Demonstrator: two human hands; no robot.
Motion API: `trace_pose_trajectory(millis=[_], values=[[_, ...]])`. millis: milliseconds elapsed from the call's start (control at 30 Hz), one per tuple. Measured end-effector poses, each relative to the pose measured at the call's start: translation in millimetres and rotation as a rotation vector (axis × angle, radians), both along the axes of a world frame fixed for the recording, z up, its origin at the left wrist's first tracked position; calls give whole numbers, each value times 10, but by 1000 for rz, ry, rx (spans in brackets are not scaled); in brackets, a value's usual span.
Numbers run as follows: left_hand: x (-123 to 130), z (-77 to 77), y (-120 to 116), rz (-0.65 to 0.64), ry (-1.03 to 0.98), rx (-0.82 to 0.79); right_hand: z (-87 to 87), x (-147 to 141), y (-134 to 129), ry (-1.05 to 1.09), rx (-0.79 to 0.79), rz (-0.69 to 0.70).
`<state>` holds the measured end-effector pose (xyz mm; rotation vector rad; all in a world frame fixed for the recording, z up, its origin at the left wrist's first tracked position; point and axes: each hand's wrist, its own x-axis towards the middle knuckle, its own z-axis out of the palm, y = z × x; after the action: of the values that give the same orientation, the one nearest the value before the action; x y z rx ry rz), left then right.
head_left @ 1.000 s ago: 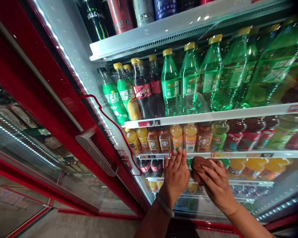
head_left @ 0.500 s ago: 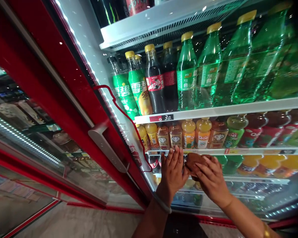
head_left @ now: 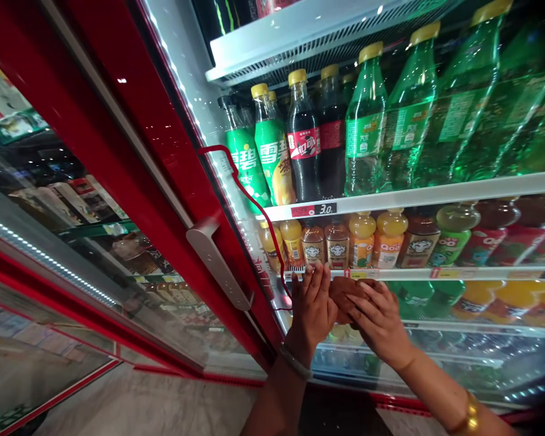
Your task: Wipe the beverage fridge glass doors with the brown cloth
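Note:
My left hand (head_left: pixel 312 309) is raised in front of the fridge glass, its fingers stretched upward and its thumb by a brown cloth-like item (head_left: pixel 345 297). That item is in my right hand (head_left: pixel 381 324), whose fingers are wrapped over it. A grey band circles my left wrist and a gold bracelet my right. Behind the hands, through the glass, are small juice bottles (head_left: pixel 336 245) on a white shelf (head_left: pixel 404 274).
A red door frame with a silver handle (head_left: pixel 218 266) stands left of the hands. Green and cola bottles (head_left: pixel 303 145) fill the upper shelf. A red outline (head_left: pixel 258 207) marks the glass. Grey floor (head_left: pixel 163 402) shows below.
The shelves, bottles and door handle have shifted to the right in view. Both hands stay in nearly the same place, with the brown item still in the right hand.

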<state>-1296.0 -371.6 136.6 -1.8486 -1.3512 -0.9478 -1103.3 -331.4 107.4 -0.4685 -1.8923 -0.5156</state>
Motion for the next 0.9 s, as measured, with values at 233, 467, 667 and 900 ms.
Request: trace_pose_trajectory(millis=[233, 467, 667, 900], values=[[-186, 40, -44, 71, 16, -6, 608, -106, 192, 252, 63, -89], [-327, 69, -178, 154, -12, 16, 23, -264, 21, -111, 16, 126], [-415, 40, -261, 150, 7, -26, 279, -160, 194, 143, 52, 45], [-555, -152, -265, 173, -69, 32, 357, -798, -30, -63, 96, 145]])
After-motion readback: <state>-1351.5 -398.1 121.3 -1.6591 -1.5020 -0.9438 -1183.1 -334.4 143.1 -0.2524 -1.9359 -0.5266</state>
